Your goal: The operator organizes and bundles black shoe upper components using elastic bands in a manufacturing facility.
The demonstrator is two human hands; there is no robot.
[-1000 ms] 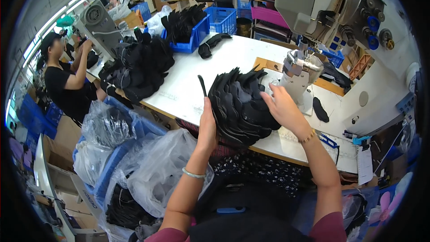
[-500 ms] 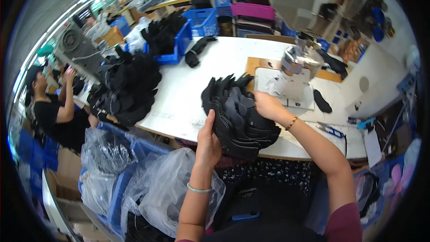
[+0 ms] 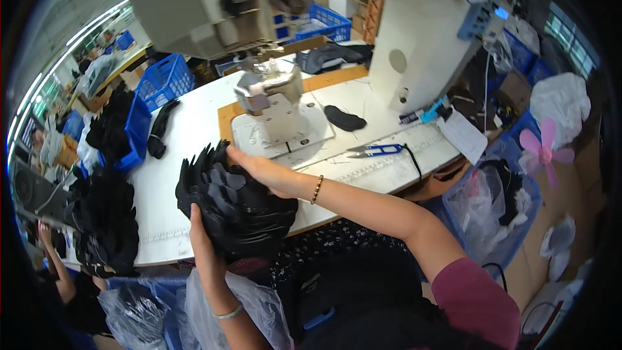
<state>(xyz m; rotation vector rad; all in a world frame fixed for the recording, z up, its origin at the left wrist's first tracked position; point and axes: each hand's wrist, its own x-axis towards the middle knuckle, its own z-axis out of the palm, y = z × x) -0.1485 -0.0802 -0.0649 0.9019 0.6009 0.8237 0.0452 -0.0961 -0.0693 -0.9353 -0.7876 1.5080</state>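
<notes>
Between my hands is a thick stack of black curved fabric pieces (image 3: 240,210), layered in a fan with wavy edges. It is held over the front edge of the white sewing table (image 3: 162,194). My left hand (image 3: 208,246) grips its near left side, thumb up along the edge and the other fingers hidden beneath. Along the far right side lies my right hand (image 3: 269,174), its fingers closed about the stack's top edge and partly hidden. Just beyond my right hand stands the sewing machine (image 3: 269,87). A single black piece (image 3: 345,118) lies to the right of its plate.
Blue-handled thread snips (image 3: 379,150) lie on the table at right. A heap of black pieces (image 3: 103,217) and a blue crate (image 3: 136,133) of black fabric stand at left. Plastic-lined bins (image 3: 492,201) flank me, near a pink fan (image 3: 545,153). Another person's arm (image 3: 58,266) shows far left.
My view has swung to the right, so the table and machine sit further left in the picture. Both hands keep hold of the stack, whose layers look more closely bunched.
</notes>
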